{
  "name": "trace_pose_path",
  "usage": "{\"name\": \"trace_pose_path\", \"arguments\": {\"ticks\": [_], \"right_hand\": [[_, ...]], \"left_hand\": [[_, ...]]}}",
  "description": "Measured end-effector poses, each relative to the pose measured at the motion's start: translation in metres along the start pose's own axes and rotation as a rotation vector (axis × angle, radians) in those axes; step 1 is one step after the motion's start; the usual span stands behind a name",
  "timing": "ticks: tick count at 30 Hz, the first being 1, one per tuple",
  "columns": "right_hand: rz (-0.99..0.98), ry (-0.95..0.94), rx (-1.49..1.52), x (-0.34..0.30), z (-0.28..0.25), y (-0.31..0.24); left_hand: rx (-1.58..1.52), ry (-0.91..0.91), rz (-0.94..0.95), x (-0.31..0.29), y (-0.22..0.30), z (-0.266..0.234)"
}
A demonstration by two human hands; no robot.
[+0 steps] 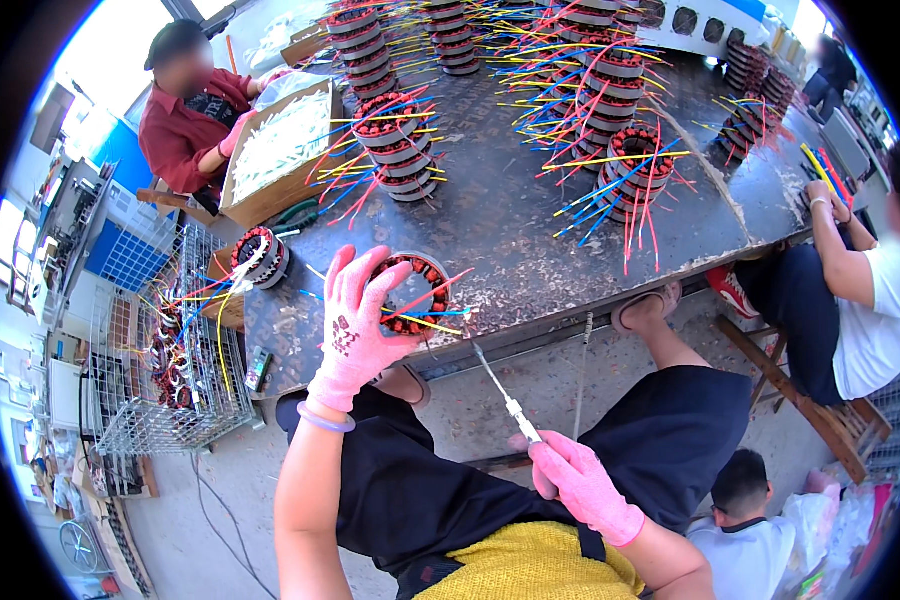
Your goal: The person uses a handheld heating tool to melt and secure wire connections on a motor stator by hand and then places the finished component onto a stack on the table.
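At the table's near edge lies a motor stator [432, 283], a ring with red-brown windings and red, yellow and blue leads. My left hand [355, 322], in a pink glove, grips it from the left, with the thumb low near the leads and the fingers along its side. My right hand [582, 485], also gloved in pink, is closed around a slim white-handled tool [516, 409]. Its thin shaft points up and left toward the stator's leads, with the tip just short of the table edge. The palm side of my left hand is hidden.
Stacked stators [400, 150] with loose wires stand across the worn metal table [500, 215]. A single stator [260, 258] sits at its left corner, above a wire basket [170, 400]. A cardboard box [285, 145] of white pieces stands far left, beside a co-worker. Other people sit at right.
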State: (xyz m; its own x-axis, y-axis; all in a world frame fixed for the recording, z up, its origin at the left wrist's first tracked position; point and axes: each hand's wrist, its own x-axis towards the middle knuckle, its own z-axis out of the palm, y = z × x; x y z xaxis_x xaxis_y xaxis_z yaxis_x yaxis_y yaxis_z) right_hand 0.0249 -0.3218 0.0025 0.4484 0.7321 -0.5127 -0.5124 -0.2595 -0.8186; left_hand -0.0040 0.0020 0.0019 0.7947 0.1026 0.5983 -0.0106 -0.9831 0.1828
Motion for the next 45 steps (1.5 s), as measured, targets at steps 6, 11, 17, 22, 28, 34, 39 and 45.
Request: {"name": "trace_pose_path", "arguments": {"ticks": [6,11,17,22,28,34,39,45], "right_hand": [[-0.026,-0.005,-0.011,-0.0003,-0.0011,0.0016],[-0.045,-0.008,-0.005,0.0005,-0.0009,0.0031],[-0.007,-0.007,0.052,-0.0013,0.0015,-0.0018],[-0.032,-0.009,0.023,-0.0013,0.0001,-0.0027],[-0.034,-0.007,0.006,-0.0013,0.0005,-0.0016],[-0.023,-0.014,-0.018,-0.0007,-0.0016,0.001],[-0.017,-0.009,-0.008,-0.0016,0.0002,-0.0023],[-0.027,-0.01,0.047,-0.0021,-0.0004,0.001]], "left_hand": [[-0.008,-0.004,0.008,0.0025,0.0013,-0.0029],[-0.011,0.007,0.018,0.0027,0.0021,-0.0015],[-0.002,-0.016,0.008,0.0015,0.0006,-0.0009],[0.011,-0.019,-0.011,0.0005,0.0015,-0.0007],[0.003,0.003,0.025,0.0031,0.0024,-0.0027],[-0.001,0.0,0.029,0.0044,0.0037,-0.0036],[0.001,-0.015,0.017,0.0009,0.0006,-0.0014],[-0.009,-0.025,0.008,0.0007,0.0012,-0.0012]]}}
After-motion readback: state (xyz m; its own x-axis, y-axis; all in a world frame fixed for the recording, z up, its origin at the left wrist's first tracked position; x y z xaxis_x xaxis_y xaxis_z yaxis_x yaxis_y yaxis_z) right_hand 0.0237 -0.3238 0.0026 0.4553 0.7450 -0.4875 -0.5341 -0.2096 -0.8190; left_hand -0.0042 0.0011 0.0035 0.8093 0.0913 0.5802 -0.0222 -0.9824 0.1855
